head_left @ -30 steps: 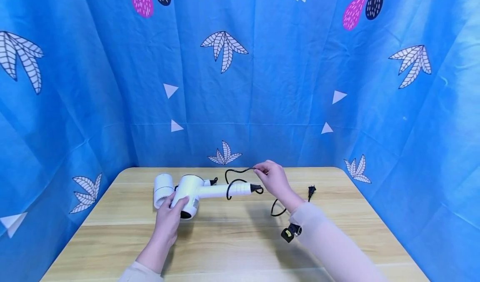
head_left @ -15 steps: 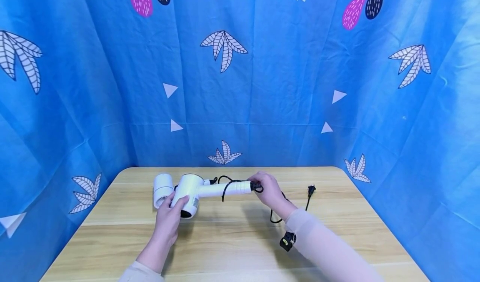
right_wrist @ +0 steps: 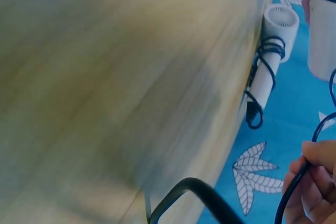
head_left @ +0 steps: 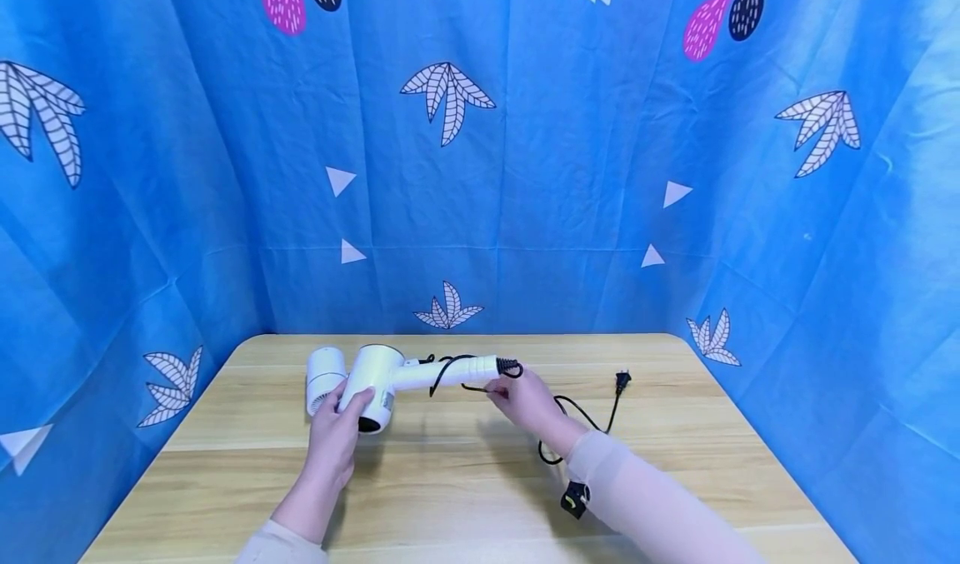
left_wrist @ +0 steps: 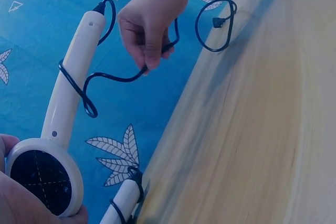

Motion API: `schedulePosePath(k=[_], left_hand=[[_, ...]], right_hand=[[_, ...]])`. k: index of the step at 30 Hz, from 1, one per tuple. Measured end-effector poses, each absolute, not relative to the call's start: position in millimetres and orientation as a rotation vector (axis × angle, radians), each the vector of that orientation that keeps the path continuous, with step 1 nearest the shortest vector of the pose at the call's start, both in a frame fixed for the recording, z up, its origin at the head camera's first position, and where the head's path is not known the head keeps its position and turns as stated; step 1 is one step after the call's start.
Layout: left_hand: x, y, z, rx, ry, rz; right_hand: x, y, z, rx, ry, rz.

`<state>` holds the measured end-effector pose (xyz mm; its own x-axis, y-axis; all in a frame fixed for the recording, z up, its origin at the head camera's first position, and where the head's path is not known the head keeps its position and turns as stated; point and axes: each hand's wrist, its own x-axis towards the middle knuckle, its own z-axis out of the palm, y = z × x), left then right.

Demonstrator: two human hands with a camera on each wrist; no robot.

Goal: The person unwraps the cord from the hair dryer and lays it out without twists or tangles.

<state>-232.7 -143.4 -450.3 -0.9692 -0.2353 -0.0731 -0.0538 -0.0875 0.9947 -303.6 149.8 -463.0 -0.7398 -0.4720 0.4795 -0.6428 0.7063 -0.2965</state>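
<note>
A white hair dryer (head_left: 375, 374) is held above the table by my left hand (head_left: 333, 435), which grips its barrel. Its handle points right, with the black cord (left_wrist: 118, 79) looped around it. My right hand (head_left: 531, 401) pinches that cord between thumb and fingers, just below the handle's end. In the right wrist view the cord runs through the fingers (right_wrist: 310, 192). From there it trails to a two-pin plug (head_left: 622, 381) on the table. Behind the held dryer lies a second white hair dryer (head_left: 326, 371), its own cord wound around its handle (right_wrist: 264, 77).
The wooden table (head_left: 450, 497) lies under both hands. A blue patterned curtain (head_left: 480, 214) hangs at the back and both sides. A small black device (head_left: 575, 500) is on the right wrist.
My right hand has come from behind the handle end to below it, drawing the cord along. The cord loop sits farther left on the handle. My left hand stays almost still.
</note>
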Motion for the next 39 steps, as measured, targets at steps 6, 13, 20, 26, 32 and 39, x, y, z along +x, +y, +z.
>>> schedulePosePath(k=[6, 13, 20, 26, 32, 39], left_hand=[[-233.1, -145.5, -449.3, 0.336, -2.026, -2.191], [-234.4, -147.8, -451.2, 0.354, -2.010, -2.185], [-234.0, -150.7, -453.8, 0.380, -2.004, -2.184], [-233.7, -152.3, -454.8, 0.395, -2.006, -2.186], [-233.5, -153.6, -456.4, 0.413, -2.012, -2.176], [-234.5, -153.8, -458.3, 0.416, -2.008, -2.155]], right_hand=[[-290.4, 144.9, -460.2, 0.964, -2.574, 0.550], [-270.5, 141.5, -452.6, 1.089, -2.553, 0.480], [-255.9, 138.9, -443.6, 1.192, -2.487, 0.457], [-248.4, 140.5, -432.3, 1.215, -2.466, 0.462], [-249.0, 145.4, -416.6, 1.229, -2.366, 0.525], [-253.5, 151.7, -398.2, 1.247, -2.218, 0.561]])
